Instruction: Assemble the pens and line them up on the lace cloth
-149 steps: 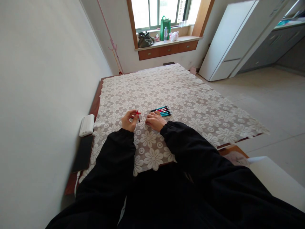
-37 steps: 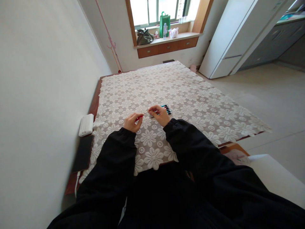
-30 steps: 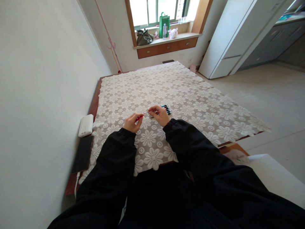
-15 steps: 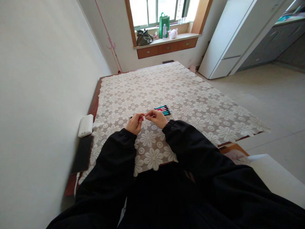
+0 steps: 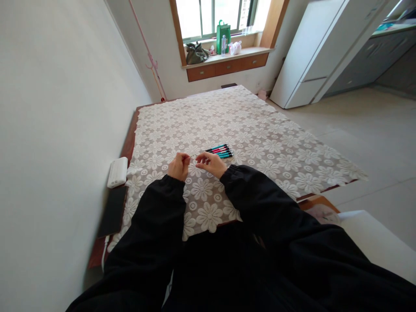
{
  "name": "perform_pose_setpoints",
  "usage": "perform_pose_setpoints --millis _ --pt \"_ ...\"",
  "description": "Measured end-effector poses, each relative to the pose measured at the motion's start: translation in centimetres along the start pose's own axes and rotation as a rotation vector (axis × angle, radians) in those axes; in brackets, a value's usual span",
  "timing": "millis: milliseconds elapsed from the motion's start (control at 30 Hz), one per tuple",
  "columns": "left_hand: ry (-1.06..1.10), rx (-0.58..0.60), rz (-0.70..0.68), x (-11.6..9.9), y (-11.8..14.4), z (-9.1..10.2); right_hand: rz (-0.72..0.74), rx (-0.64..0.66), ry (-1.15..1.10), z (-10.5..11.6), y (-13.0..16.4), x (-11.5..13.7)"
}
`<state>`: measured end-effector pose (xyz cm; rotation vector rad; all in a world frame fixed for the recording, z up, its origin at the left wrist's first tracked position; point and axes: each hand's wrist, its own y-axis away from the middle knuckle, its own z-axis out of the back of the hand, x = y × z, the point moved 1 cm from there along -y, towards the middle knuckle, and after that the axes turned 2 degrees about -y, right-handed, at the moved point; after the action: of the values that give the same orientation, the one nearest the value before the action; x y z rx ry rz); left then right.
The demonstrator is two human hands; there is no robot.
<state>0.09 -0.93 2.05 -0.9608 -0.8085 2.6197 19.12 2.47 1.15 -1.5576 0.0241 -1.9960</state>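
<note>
Left hand (image 5: 179, 166) and right hand (image 5: 210, 163) pinch thin pen part between fingertips, above lace-covered surface (image 5: 260, 138); part too small to identify. Pen bundle (image 5: 221, 151) just beyond. Step judged: pen assembly; next needs fine alignment.

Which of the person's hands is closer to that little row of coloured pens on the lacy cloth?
The right hand. It sits just in front of the pens, apart from them; the left hand is farther off to their left.

No readable text, labels or nos. anywhere: pens (image 5: 220, 151) near the hands too small to make out any print, green bag (image 5: 222, 33) on the far windowsill shows no legible mark, white box (image 5: 117, 171) at left is blank
</note>
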Motion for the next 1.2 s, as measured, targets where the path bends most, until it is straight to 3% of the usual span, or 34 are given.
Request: perform_pose_setpoints --millis 100,267,433,667,767,900,1067,1200 --pt "0.074 -0.188 0.127 1.3 -0.5 0.8 0.166 0.056 0.247 0.1 0.3 0.4" --pt "0.099 -0.293 0.219 2.9 -1.2 1.6 0.308 0.197 0.532 -0.2 0.8 0.6" --pt "0.069 -0.292 0.255 2.9 -1.2 1.2 0.290 0.279 0.691 -1.4 -0.1 1.3" --pt "0.105 -0.333 0.228 3.0 -1.0 0.6 0.143 0.301 0.963 -5.1 -5.1 1.5" --pt "0.115 -0.322 0.228 3.1 -0.9 0.6 0.151 0.332 0.999 -5.9 -6.1 1.1" --pt "0.088 -0.295 0.221 3.1 -0.9 0.7 0.154 0.234 0.787 -4.5 -5.4 0.5" --pt "0.008 -0.156 0.207 2.8 -0.8 0.3 0.046 -0.079 0.037 -1.1 -3.4 -1.0" --pt "0.006 0.036 0.141 2.2 -0.4 -0.3 0.003 -0.193 -0.313 0.1 -2.4 -1.9"
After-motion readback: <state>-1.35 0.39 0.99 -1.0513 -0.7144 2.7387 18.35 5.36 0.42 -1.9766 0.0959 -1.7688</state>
